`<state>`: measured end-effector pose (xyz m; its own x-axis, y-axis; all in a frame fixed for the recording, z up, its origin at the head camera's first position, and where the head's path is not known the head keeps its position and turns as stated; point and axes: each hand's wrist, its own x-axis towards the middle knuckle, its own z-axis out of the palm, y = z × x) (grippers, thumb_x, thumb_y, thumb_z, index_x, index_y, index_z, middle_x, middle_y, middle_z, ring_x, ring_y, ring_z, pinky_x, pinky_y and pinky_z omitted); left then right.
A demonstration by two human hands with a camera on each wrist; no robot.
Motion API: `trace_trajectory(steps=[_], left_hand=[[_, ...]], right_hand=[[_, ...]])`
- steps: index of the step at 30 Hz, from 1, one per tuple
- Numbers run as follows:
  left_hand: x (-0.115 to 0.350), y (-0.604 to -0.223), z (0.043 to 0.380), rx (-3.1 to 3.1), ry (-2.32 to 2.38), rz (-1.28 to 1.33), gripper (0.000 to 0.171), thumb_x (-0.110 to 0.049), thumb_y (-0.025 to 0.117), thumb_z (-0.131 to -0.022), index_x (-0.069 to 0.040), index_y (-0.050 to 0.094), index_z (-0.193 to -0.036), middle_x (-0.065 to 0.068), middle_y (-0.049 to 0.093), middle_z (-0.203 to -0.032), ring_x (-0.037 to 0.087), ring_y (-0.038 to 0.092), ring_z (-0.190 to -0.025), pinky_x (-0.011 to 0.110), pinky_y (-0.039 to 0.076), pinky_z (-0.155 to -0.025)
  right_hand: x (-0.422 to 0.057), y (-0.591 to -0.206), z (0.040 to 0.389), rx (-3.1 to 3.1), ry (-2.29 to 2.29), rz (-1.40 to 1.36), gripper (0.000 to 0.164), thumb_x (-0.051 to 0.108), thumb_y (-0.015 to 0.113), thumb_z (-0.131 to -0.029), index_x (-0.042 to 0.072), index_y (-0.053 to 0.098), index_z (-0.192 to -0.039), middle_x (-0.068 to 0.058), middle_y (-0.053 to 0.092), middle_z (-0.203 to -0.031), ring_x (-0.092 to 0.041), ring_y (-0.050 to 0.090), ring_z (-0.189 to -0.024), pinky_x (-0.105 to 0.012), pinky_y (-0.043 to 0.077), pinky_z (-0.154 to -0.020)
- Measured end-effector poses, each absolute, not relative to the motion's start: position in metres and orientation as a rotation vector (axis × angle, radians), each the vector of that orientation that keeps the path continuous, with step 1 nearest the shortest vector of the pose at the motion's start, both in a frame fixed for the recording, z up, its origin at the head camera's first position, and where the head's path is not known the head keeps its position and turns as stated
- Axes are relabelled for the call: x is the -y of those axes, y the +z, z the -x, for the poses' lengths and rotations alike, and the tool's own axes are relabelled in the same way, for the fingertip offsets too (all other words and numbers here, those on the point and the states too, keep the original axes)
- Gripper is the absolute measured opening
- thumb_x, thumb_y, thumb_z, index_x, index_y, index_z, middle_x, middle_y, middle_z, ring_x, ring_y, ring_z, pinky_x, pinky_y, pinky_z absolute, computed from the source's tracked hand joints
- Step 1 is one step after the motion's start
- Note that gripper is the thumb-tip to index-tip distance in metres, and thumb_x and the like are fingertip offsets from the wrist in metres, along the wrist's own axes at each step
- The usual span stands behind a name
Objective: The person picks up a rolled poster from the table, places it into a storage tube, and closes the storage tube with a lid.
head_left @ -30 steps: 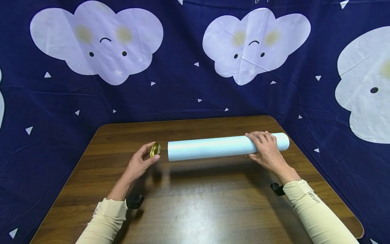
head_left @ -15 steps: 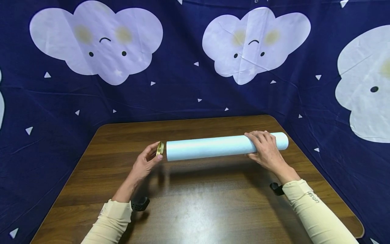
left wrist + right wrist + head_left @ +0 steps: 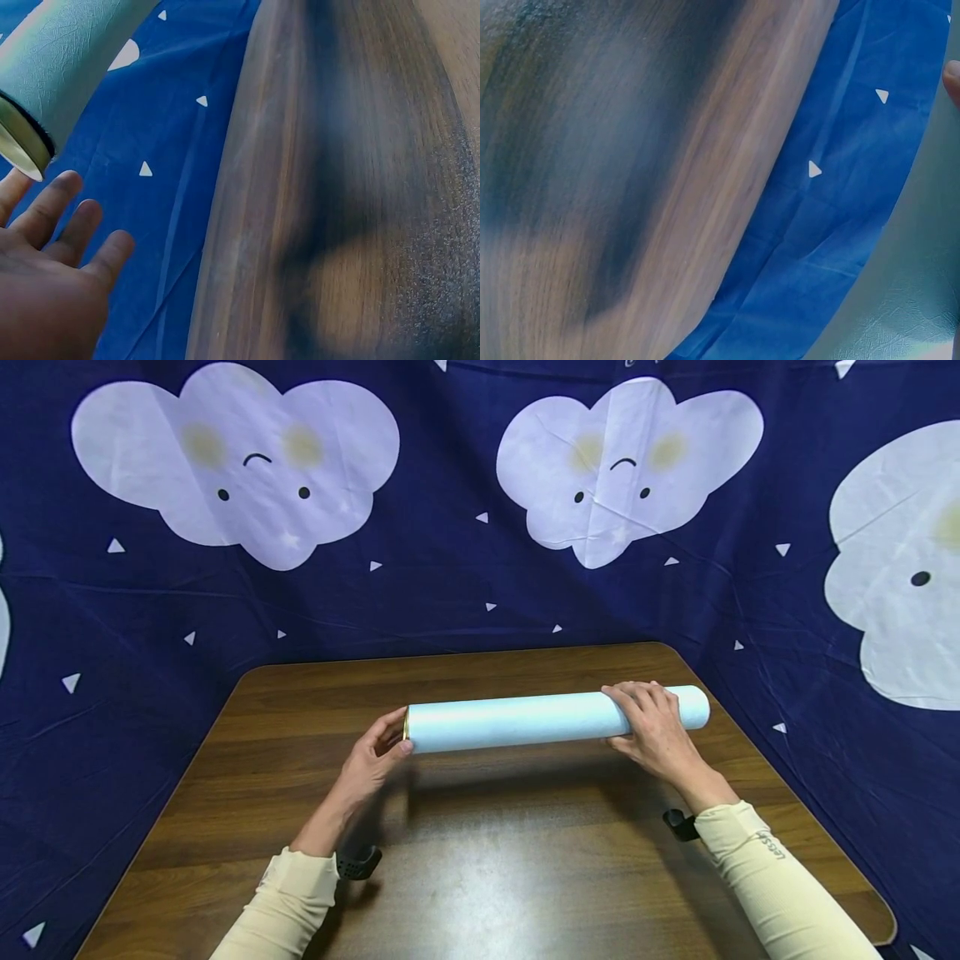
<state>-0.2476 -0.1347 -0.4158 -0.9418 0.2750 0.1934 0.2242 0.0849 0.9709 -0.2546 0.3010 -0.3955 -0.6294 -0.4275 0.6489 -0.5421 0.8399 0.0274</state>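
Observation:
A long pale-blue tube (image 3: 510, 721) is held nearly level above the table, its right end slightly higher in the head view. My right hand (image 3: 654, 731) grips it near the right end, fingers over the top and thumb below. At the left end, my left hand (image 3: 367, 764) pinches a shallow gold metal lid (image 3: 21, 139) by its rim, between thumb and fingers. The lid meets the tube's end, looking slightly askew in the left wrist view, with a dark gap along the joint. How deep it sits cannot be told.
A brown wood-grain table (image 3: 480, 843) with rounded corners lies under both hands. Behind and beside it hangs a dark blue cloth (image 3: 442, 602) printed with white clouds and small triangles. Black wrist cameras hang below both sleeves.
My left hand has moved right, bringing the gold lid from a short distance off up against the tube's left end. The right hand and tube have barely shifted.

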Motion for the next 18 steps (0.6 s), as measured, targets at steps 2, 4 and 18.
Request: trace_trajectory(steps=[2,4,18], left_hand=[[0.135,-0.415,0.248,-2.278,2.026,-0.529,0.057,-0.013,0.059,-0.093,-0.010,0.036,-0.144,0.020,0.043,-0.143,0.027,0.045,-0.128,0.014,0.046,-0.090],[0.135,-0.414,0.248,-2.281,2.005,-0.545,0.057,-0.012,0.059,-0.092,-0.008,0.035,-0.144,0.021,0.043,-0.143,0.031,0.042,-0.130,0.014,0.046,-0.090],[0.145,-0.406,0.246,-2.452,1.759,-0.596,0.062,-0.019,0.066,-0.088,-0.012,0.039,-0.143,0.021,0.037,-0.148,0.044,0.034,-0.136,0.059,0.026,-0.111]], right_hand=[[-0.301,-0.395,0.254,2.342,0.222,-0.703,0.085,0.020,0.091,-0.053,0.011,0.054,-0.129,-0.013,0.056,-0.120,-0.037,0.048,-0.111,-0.058,0.033,-0.094],[-0.302,-0.394,0.254,2.338,0.222,-0.702,0.085,0.020,0.091,-0.053,0.011,0.054,-0.128,-0.013,0.056,-0.120,-0.037,0.048,-0.111,-0.058,0.034,-0.093],[-0.304,-0.393,0.253,2.323,0.229,-0.714,0.087,0.018,0.092,-0.051,0.010,0.054,-0.128,-0.013,0.056,-0.120,-0.036,0.048,-0.111,-0.058,0.033,-0.092]])
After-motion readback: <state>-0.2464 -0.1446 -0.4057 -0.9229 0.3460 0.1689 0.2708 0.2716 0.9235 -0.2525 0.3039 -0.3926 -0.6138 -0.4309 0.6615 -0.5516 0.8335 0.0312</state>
